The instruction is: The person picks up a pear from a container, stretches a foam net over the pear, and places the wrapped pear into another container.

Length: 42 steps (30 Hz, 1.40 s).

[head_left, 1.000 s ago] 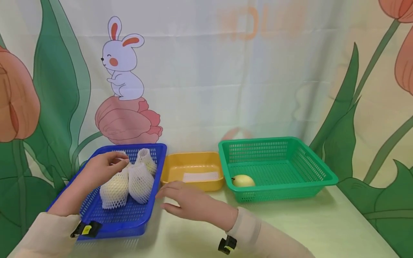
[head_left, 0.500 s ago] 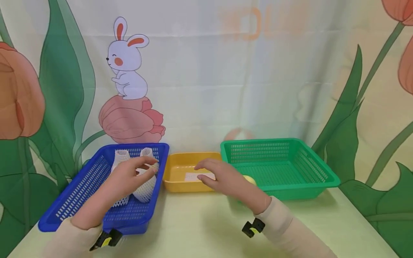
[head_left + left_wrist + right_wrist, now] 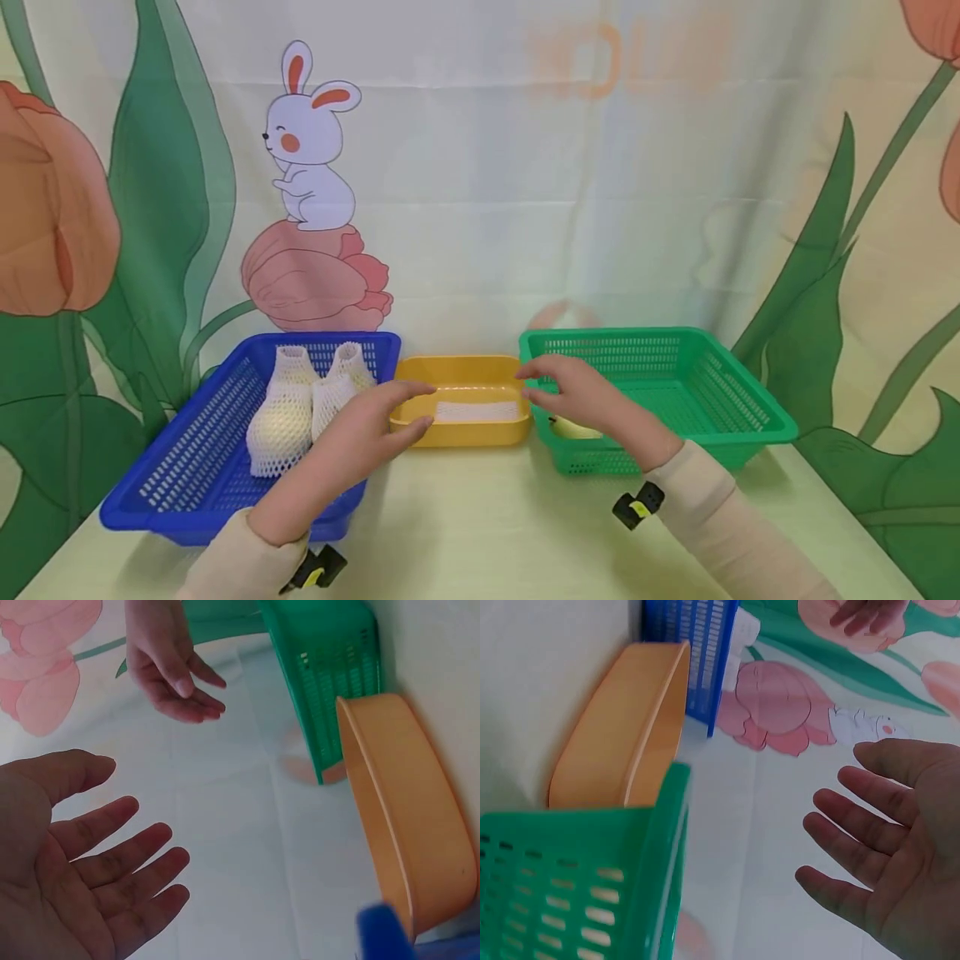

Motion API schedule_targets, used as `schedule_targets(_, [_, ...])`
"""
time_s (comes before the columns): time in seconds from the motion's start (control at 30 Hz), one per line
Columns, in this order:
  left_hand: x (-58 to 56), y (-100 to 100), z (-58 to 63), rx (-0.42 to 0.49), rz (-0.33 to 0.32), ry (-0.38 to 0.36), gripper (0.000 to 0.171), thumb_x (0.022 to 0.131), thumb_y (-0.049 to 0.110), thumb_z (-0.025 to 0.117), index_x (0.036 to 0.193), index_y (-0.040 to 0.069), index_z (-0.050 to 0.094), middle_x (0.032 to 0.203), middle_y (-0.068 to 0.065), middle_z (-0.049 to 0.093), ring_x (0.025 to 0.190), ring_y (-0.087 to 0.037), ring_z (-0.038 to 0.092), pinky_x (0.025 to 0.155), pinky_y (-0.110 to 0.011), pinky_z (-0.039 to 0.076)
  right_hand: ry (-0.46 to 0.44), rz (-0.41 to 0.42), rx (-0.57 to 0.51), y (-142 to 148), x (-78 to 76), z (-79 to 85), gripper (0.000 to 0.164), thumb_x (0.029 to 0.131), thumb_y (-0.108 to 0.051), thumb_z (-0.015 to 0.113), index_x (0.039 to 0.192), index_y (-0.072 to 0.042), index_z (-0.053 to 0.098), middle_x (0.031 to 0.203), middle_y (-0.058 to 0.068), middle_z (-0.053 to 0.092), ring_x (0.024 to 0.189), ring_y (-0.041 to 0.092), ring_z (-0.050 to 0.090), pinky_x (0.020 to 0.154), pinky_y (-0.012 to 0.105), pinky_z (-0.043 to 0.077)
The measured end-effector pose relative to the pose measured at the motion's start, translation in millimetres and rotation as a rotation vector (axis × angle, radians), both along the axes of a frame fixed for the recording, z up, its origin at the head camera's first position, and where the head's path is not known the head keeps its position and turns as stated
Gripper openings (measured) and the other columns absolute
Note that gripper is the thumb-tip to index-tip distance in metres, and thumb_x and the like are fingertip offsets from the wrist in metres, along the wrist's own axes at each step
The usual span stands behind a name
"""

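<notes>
Both my hands are raised and hold nothing. My left hand (image 3: 375, 423) hovers over the right side of the blue basket (image 3: 180, 483), its fingers spread in the left wrist view. Inside that basket stand several yellow pears in white foam nets (image 3: 280, 429), partly hidden by the hand. My right hand (image 3: 577, 390) is above the near left corner of the green basket (image 3: 600, 461), fingers straight and apart in the right wrist view. Under it lies a bare yellow pear (image 3: 573, 430), partly covered by the basket rim and the hand.
Between the two baskets sits a yellow plastic bin (image 3: 480, 435) with a flat white foam net (image 3: 476, 411) in it. All three stand on a pale green table (image 3: 450, 517) against a printed curtain (image 3: 465, 167) with a rabbit and tulips.
My left hand has moved right from over the netted pears toward the blue basket's right edge. My right hand has moved up and right, from beside the blue basket to the green one.
</notes>
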<state>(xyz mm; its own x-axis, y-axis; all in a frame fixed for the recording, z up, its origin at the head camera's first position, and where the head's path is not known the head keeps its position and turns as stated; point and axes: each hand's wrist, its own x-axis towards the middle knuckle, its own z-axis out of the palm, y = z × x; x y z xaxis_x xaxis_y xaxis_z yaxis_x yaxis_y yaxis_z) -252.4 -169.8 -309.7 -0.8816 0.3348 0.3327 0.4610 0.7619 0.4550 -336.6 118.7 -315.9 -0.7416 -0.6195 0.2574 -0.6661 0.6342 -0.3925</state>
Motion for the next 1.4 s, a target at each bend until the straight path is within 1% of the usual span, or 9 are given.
schedule_targets(0.17, [0.6,17.9,-10.7,-0.017,-0.046,0.074,0.037,0.096,0.019,0.070,0.132,0.008,0.066,0.133,-0.014,0.069,0.125,-0.035,0.065,0.105,-0.052,0.054,-0.106,-0.042,0.053,15.3,-14.7,3.0,0.037,0.103,-0.019,0.061,0.135,-0.002,0.062,0.137,0.016,0.066,0.130,0.035,0.061,0.110,0.051,0.050])
schedule_targets(0.33, [-0.4,38.0,-22.1,-0.024,-0.059,0.115,0.040,0.093,0.018,0.074,0.131,0.008,0.067,0.130,-0.012,0.071,0.123,-0.032,0.067,0.104,-0.048,0.055,-0.193,-0.033,0.140,25.9,-29.6,3.8,0.043,0.102,-0.020,0.062,0.139,0.001,0.058,0.141,0.019,0.063,0.134,0.040,0.057,0.112,0.053,0.047])
schedule_targets(0.43, [-1.7,49.2,-26.6,-0.034,-0.086,0.145,0.041,0.091,0.018,0.076,0.130,0.007,0.067,0.128,-0.011,0.072,0.121,-0.031,0.068,0.104,-0.047,0.055,-0.223,-0.023,0.198,30.2,-38.7,4.2,0.045,0.101,-0.019,0.064,0.139,0.003,0.056,0.143,0.023,0.061,0.133,0.043,0.056,0.111,0.053,0.048])
schedule_targets(0.67, [-8.8,68.7,-35.9,-0.051,-0.153,0.123,0.040,0.093,0.021,0.074,0.131,0.007,0.068,0.132,-0.010,0.071,0.126,-0.031,0.066,0.108,-0.048,0.053,-0.355,-0.038,0.271,38.5,-56.1,1.0,0.047,0.098,-0.018,0.066,0.140,0.004,0.057,0.144,0.025,0.059,0.131,0.044,0.057,0.106,0.048,0.053])
schedule_targets(0.87, [-18.8,84.2,-44.2,-0.067,-0.218,0.103,0.041,0.095,0.021,0.073,0.132,0.006,0.066,0.133,-0.012,0.070,0.128,-0.031,0.064,0.109,-0.047,0.052,-0.441,-0.063,0.354,45.7,-68.6,-3.2,0.051,0.099,-0.023,0.066,0.142,0.001,0.055,0.145,0.025,0.057,0.134,0.042,0.055,0.107,0.051,0.052])
schedule_targets(1.0, [-28.5,98.7,-52.0,-0.125,-0.229,0.091,0.044,0.095,0.023,0.073,0.136,0.008,0.064,0.134,-0.011,0.069,0.128,-0.028,0.064,0.106,-0.044,0.054,-0.508,-0.093,0.384,50.5,-75.7,-3.7,0.052,0.100,-0.026,0.064,0.145,-0.001,0.053,0.147,0.026,0.055,0.132,0.041,0.058,0.104,0.054,0.054])
schedule_targets(1.1, [-35.6,111.1,-58.9,-0.194,-0.224,0.106,0.047,0.094,0.025,0.074,0.138,0.010,0.063,0.137,-0.007,0.068,0.129,-0.024,0.064,0.101,-0.039,0.058,-0.548,-0.107,0.394,53.6,-79.3,-3.6,0.053,0.100,-0.027,0.063,0.146,-0.002,0.053,0.147,0.025,0.055,0.133,0.040,0.058,0.104,0.056,0.054])
schedule_targets(1.27, [-46.2,129.1,-68.9,-0.298,-0.231,0.174,0.049,0.092,0.027,0.077,0.137,0.012,0.064,0.136,-0.004,0.068,0.127,-0.020,0.064,0.097,-0.031,0.059,-0.623,-0.135,0.383,57.6,-82.6,-4.0,0.054,0.100,-0.027,0.064,0.147,-0.004,0.052,0.151,0.024,0.052,0.137,0.039,0.054,0.108,0.057,0.051])
schedule_targets(1.4, [-53.0,136.7,-76.4,-0.352,-0.234,0.244,0.043,0.089,0.028,0.080,0.128,0.014,0.069,0.126,0.000,0.071,0.119,-0.017,0.066,0.095,-0.026,0.058,-0.645,-0.153,0.379,59.2,-85.0,-4.8,0.054,0.100,-0.028,0.064,0.147,-0.005,0.052,0.153,0.023,0.051,0.138,0.039,0.054,0.109,0.056,0.050])
